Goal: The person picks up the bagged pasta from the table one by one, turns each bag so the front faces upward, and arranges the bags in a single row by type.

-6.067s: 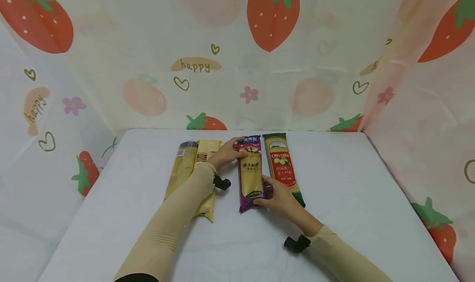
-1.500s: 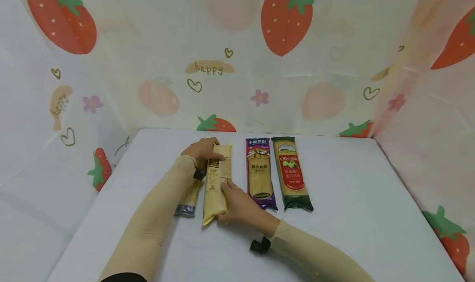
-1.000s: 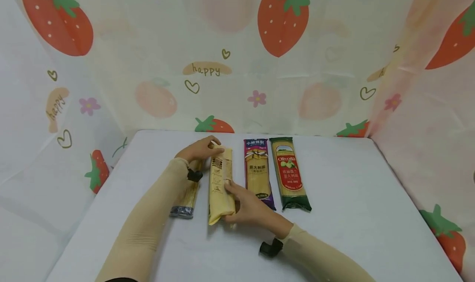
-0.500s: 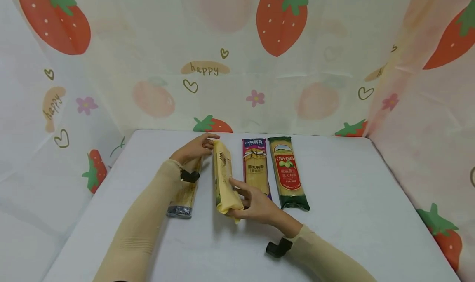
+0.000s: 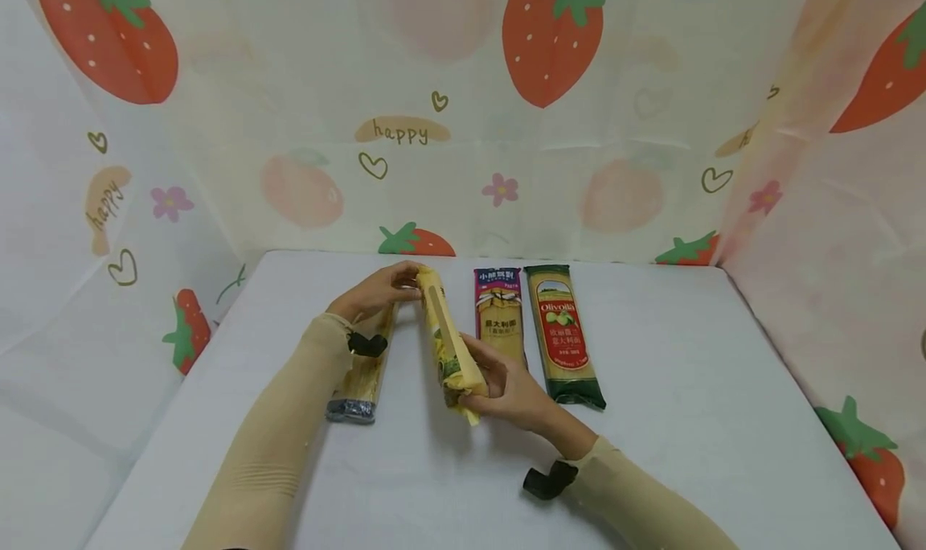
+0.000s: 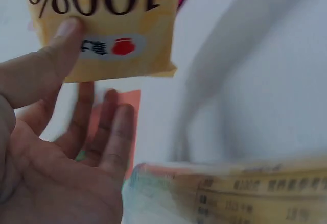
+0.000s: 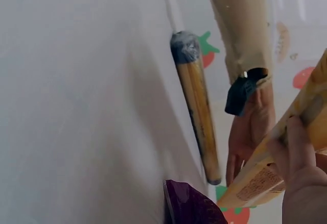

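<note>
Yellow pasta pack (image 5: pixel 448 337) up off the desk (image 5: pixel 687 389), tilted onto its long edge, between the dark-ended pack (image 5: pixel 362 365) and the purple pack (image 5: pixel 499 325). Held at both ends: right hand (image 5: pixel 506 385) curled round the near end, fingers on top and thumb under, left hand (image 5: pixel 372 289) up at the far end. Looked long and slim from the head view, plain yellow with a narrow clear window down the side and some green print near the bottom.

Left wrist view gave what the head view couldn't: thumb (image 6: pixel 48 66) pressed flat on the pack's end (image 6: pixel 107 35), big "100%" print upside down plus a small red mark, the other fingers (image 6: pixel 110 127) spread loose behind it, not quite gripping. Pretty blurry though. Right wrist view caught the underside: fingers (image 7: pixel 299 142) wrapped on the yellow pack (image 7: pixel 265 178), dark-ended pack (image 7: pixel 196 106) flat on the desk, corner of purple pack (image 7: pixel 189 206) at the bottom.

Green Olivoila pack (image 5: pixel 564 337) just beside the purple one. Strawberry curtain (image 5: pixel 550 35) all round the back.
</note>
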A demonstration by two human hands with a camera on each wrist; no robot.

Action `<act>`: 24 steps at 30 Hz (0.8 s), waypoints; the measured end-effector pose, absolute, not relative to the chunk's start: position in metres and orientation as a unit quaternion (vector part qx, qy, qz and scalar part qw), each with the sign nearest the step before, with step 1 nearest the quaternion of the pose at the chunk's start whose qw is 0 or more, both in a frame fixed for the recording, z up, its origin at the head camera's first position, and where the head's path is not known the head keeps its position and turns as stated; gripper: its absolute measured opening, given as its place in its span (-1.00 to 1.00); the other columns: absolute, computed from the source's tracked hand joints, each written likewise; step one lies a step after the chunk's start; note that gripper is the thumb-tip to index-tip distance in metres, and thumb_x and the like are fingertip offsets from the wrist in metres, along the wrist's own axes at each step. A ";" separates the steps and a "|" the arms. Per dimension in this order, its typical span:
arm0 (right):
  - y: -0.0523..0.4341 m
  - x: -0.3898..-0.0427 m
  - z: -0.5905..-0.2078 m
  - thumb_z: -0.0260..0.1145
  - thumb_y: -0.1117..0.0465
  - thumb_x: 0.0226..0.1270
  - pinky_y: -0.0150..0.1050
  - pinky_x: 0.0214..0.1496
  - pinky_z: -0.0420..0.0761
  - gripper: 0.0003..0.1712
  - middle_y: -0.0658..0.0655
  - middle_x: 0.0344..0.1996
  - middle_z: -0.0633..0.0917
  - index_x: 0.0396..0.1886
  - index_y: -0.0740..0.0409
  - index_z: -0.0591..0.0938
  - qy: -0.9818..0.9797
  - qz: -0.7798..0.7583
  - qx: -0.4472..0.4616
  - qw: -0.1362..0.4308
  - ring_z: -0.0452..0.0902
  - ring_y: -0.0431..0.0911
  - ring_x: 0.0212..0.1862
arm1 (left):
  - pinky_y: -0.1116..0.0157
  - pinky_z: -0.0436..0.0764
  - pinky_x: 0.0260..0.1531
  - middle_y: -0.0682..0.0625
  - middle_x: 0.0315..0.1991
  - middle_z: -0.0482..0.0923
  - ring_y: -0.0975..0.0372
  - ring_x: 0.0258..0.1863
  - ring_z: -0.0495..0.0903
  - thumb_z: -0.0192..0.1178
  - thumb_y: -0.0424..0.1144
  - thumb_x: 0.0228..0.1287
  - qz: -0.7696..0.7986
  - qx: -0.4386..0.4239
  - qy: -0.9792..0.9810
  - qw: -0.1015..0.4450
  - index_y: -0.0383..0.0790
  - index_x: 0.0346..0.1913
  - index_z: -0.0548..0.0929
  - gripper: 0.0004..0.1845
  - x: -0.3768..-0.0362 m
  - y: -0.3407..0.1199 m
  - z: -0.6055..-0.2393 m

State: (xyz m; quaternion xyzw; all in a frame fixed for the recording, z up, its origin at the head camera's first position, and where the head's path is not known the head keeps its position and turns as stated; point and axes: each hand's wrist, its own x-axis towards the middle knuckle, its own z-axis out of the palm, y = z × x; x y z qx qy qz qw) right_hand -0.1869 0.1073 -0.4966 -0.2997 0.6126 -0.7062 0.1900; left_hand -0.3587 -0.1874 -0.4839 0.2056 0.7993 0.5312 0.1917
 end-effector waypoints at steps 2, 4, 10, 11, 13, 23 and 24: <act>0.108 -0.186 -0.496 0.45 0.44 0.34 -0.17 0.36 0.63 0.13 0.34 0.64 0.22 0.78 0.13 0.06 0.601 -0.720 -0.290 0.192 0.38 0.09 0.52 | -0.12 0.37 0.53 -0.41 0.58 0.24 -0.21 0.58 0.27 0.17 -0.29 0.68 0.532 0.195 0.797 0.209 -0.28 0.67 0.17 -0.34 -0.357 -0.188 -0.483; 0.109 -0.186 -0.495 0.44 0.44 0.35 -0.15 0.36 0.63 0.15 0.36 0.62 0.23 0.79 0.08 0.03 0.588 -0.731 -0.283 0.198 0.42 0.07 0.49 | -0.14 0.33 0.56 -0.39 0.66 0.08 -0.22 0.62 0.20 0.13 -0.22 0.71 0.552 0.182 0.777 0.241 -0.12 0.74 0.02 -0.26 -0.356 -0.188 -0.482; 0.112 -0.184 -0.493 0.41 0.41 0.38 -0.12 0.30 0.69 0.14 0.37 0.58 0.25 0.80 -0.04 0.02 0.576 -0.745 -0.269 0.204 0.47 0.06 0.42 | -0.20 0.37 0.51 -0.36 0.73 -0.25 -0.26 0.64 0.14 0.05 -0.15 0.75 0.622 0.156 0.707 0.298 0.11 0.78 -0.27 -0.14 -0.352 -0.182 -0.481; 0.112 -0.185 -0.492 0.41 0.41 0.39 -0.12 0.29 0.70 0.13 0.37 0.58 0.25 0.80 -0.05 0.02 0.576 -0.746 -0.266 0.205 0.47 0.06 0.42 | -0.20 0.39 0.50 -0.36 0.72 -0.23 -0.25 0.63 0.15 0.05 -0.15 0.75 0.625 0.154 0.706 0.294 0.11 0.78 -0.27 -0.14 -0.352 -0.182 -0.481; 0.113 -0.185 -0.491 0.41 0.39 0.40 -0.13 0.28 0.70 0.13 0.35 0.58 0.25 0.80 -0.09 0.03 0.578 -0.745 -0.257 0.210 0.47 0.06 0.41 | -0.21 0.40 0.49 -0.34 0.72 -0.19 -0.24 0.63 0.16 0.06 -0.14 0.75 0.628 0.150 0.708 0.286 0.13 0.78 -0.25 -0.15 -0.352 -0.180 -0.480; 0.117 -0.189 -0.489 0.47 0.31 0.44 -0.17 0.19 0.74 0.09 0.35 0.57 0.29 0.79 -0.10 0.09 0.598 -0.728 -0.248 0.225 0.54 0.05 0.34 | -0.15 0.61 0.29 -0.25 0.56 0.21 -0.17 0.33 0.55 0.11 -0.05 0.72 0.642 0.126 0.716 0.244 0.21 0.71 0.01 -0.28 -0.350 -0.179 -0.490; 0.118 -0.189 -0.489 0.48 0.31 0.43 -0.18 0.17 0.75 0.09 0.35 0.56 0.30 0.79 -0.09 0.09 0.604 -0.723 -0.249 0.225 0.56 0.04 0.31 | -0.13 0.62 0.28 -0.25 0.54 0.23 -0.14 0.29 0.57 0.11 -0.05 0.72 0.642 0.126 0.716 0.243 0.21 0.71 0.02 -0.30 -0.349 -0.179 -0.490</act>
